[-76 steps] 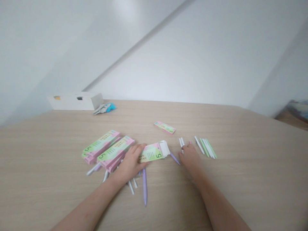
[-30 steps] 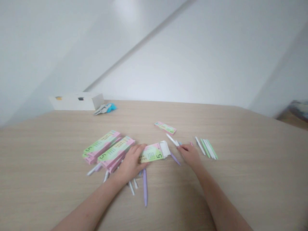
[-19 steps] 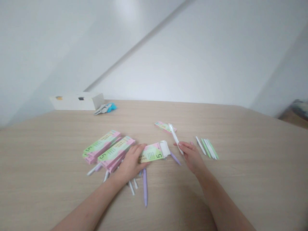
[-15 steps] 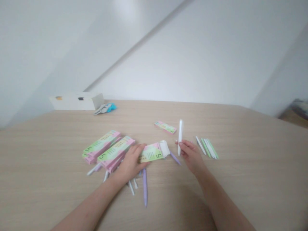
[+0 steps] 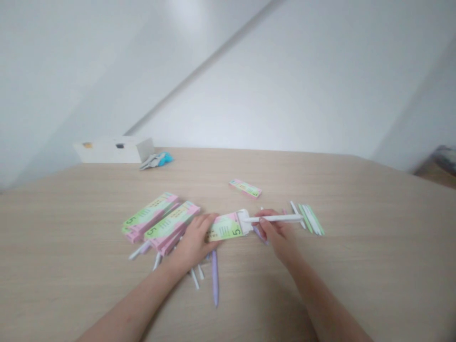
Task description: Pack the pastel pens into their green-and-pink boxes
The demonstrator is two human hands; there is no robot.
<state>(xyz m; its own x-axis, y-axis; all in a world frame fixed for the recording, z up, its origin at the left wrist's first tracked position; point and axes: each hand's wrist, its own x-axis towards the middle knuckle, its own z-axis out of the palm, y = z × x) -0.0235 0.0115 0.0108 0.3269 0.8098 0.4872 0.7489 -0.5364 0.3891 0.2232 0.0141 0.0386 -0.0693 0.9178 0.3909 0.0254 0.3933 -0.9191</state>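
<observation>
My left hand [image 5: 197,240] is closed round the left end of a pink and green pen box [image 5: 226,227], whose white flap stands open at the right. Between the thumb and fingers of my right hand [image 5: 278,235] is a white pen [image 5: 281,218], lying nearly level. Its left tip is at the open end of the box; whether it has entered I cannot tell. A purple pen [image 5: 215,280] lies below the box, with several white pens [image 5: 194,278] beside it, partly hidden by my left hand. Another purple pen [image 5: 261,235] shows under my right hand.
Stacked pen boxes [image 5: 171,223] lie to the left, with pens poking out below. One more box [image 5: 245,188] lies farther back. Green and white pens [image 5: 311,219] rest at the right. A white carton [image 5: 110,151] and a grey and blue crumpled item [image 5: 156,160] stand at the back left.
My right hand has turned the white pen from upright to nearly level and brought its tip left to the box opening. My left hand and the box have hardly moved.
</observation>
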